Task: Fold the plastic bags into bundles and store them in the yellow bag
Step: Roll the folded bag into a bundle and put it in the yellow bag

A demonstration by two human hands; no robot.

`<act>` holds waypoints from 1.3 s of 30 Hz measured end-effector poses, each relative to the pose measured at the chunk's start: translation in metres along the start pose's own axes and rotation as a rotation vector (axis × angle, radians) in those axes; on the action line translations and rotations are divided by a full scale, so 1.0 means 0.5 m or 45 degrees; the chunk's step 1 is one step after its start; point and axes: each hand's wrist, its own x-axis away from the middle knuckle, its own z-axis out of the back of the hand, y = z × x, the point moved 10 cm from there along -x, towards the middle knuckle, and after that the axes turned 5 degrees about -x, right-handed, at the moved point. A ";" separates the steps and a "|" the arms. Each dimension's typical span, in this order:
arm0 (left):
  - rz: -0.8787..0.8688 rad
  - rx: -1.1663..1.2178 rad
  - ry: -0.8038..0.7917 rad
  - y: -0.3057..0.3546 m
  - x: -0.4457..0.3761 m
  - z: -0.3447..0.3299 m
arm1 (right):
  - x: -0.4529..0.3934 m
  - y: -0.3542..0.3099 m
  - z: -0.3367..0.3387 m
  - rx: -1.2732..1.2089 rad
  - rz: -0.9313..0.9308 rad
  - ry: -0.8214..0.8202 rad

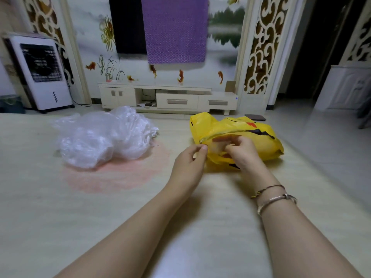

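Pale floor (120, 207), TV cabinet (166, 97) at the back wall. The yellow bag (261, 135) lay in front of it, clear plastic bags (104, 135) heaped well left. Left hand (188, 163) pinched the bag's rim; right hand (244, 152) was curled in its mouth, contents blurry.

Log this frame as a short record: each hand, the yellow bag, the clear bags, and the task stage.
left hand: pinches the edge of the yellow bag's mouth
right hand: fingers curled at the bag's opening, seemingly pushing in a folded bundle; the bundle itself is hard to make out
yellow bag: lies on the floor, mouth toward the person
clear bags: loose crumpled pile on the floor, left of the yellow bag, untouched
stage: storing; pile not yet folded
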 end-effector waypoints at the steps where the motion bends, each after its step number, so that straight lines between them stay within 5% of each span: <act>1: -0.007 0.015 0.008 0.000 -0.001 0.001 | -0.002 0.003 -0.021 0.085 0.025 -0.040; 6: 0.014 0.096 -0.033 -0.017 -0.001 0.002 | -0.015 0.076 -0.084 0.921 -0.091 -0.292; 9: 0.054 0.112 -0.043 -0.030 -0.001 0.001 | -0.012 0.085 -0.088 1.058 -0.153 -0.365; 16: 0.084 0.163 -0.061 -0.029 -0.001 0.001 | 0.036 0.012 -0.068 0.946 -0.033 -0.409; 25: 0.235 -0.002 -0.063 0.032 -0.010 0.101 | 0.070 -0.089 -0.075 1.150 0.109 -0.173; 35: -0.048 -0.665 0.618 -0.023 0.032 0.412 | 0.130 -0.085 -0.244 0.599 0.358 -0.520; 39: -0.068 -0.793 0.527 -0.063 0.011 0.410 | 0.131 -0.073 -0.276 0.508 0.385 -0.517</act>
